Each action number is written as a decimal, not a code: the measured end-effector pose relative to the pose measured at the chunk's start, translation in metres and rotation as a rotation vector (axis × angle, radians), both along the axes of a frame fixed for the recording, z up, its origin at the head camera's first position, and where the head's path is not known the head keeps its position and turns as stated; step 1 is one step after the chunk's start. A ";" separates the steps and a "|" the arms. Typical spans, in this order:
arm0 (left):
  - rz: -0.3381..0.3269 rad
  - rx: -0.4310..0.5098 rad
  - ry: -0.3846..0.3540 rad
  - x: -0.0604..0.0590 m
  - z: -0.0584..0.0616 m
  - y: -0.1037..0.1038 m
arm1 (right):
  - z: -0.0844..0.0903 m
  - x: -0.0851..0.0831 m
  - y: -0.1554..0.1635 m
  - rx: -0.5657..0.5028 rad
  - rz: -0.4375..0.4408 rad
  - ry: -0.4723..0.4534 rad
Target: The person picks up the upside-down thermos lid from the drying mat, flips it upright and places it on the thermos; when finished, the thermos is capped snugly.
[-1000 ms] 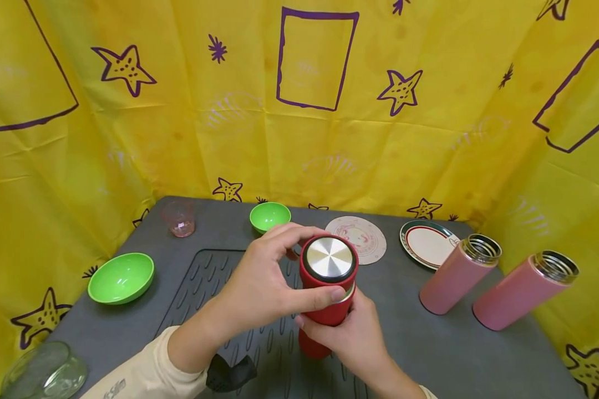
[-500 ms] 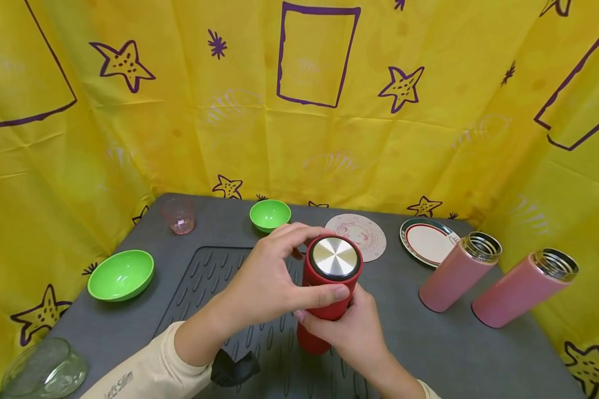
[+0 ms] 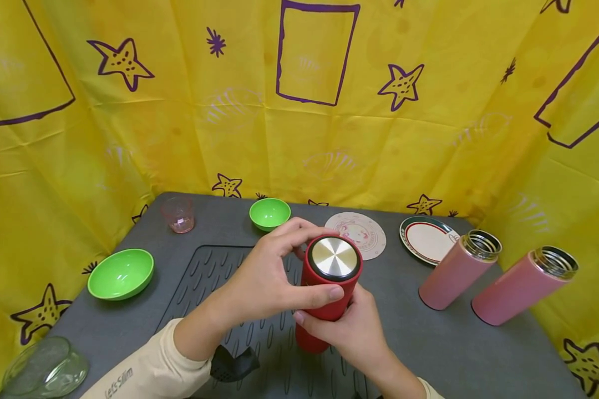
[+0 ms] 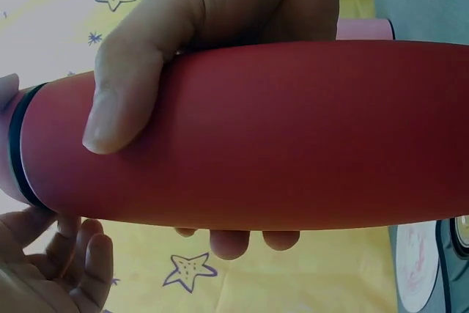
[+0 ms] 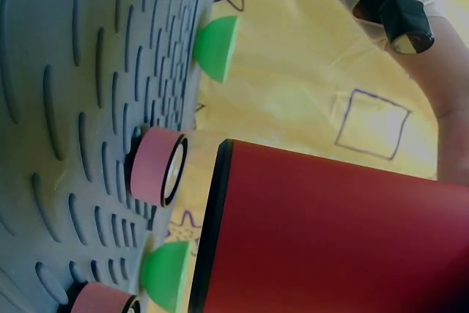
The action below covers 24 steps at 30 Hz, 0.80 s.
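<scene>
Fingers of the left hand curled round the red bottle's lid; the right hand (at 6 o'clock) gripped the red bottle.

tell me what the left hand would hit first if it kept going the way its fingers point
Probably nothing new: the left hand already grips the lid of the red cylindrical flask. Beyond it stand two pink lidless flasks, though depth is unclear.

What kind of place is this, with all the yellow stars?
Probably a makeshift dish-handling setup, not a real kitchen: a yellow star-print cloth walls in a grey table with a ribbed drying mat, green bowls and open pink flasks.
</scene>
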<state>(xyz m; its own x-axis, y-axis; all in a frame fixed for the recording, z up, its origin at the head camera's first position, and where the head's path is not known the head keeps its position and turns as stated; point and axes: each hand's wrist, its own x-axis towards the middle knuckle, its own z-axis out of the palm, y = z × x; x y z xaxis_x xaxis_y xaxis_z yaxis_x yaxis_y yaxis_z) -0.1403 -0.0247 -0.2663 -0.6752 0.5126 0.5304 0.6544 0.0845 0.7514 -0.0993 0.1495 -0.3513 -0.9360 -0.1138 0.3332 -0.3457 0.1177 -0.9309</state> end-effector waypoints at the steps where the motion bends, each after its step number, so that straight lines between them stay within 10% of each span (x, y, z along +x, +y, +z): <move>1: -0.008 0.007 0.003 0.000 -0.001 0.000 | 0.000 0.000 0.000 -0.003 0.011 0.013; 24: -0.125 0.148 -0.003 -0.009 -0.014 0.004 | 0.001 -0.002 0.003 0.018 0.052 0.003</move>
<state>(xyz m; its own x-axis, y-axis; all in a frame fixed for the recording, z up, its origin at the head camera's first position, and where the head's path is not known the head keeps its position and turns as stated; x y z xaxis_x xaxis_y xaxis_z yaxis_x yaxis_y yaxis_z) -0.1491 -0.0202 -0.2805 -0.6128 0.5094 0.6042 0.6504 -0.1092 0.7517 -0.1011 0.1521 -0.3504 -0.9276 -0.1684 0.3335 -0.3546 0.1160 -0.9278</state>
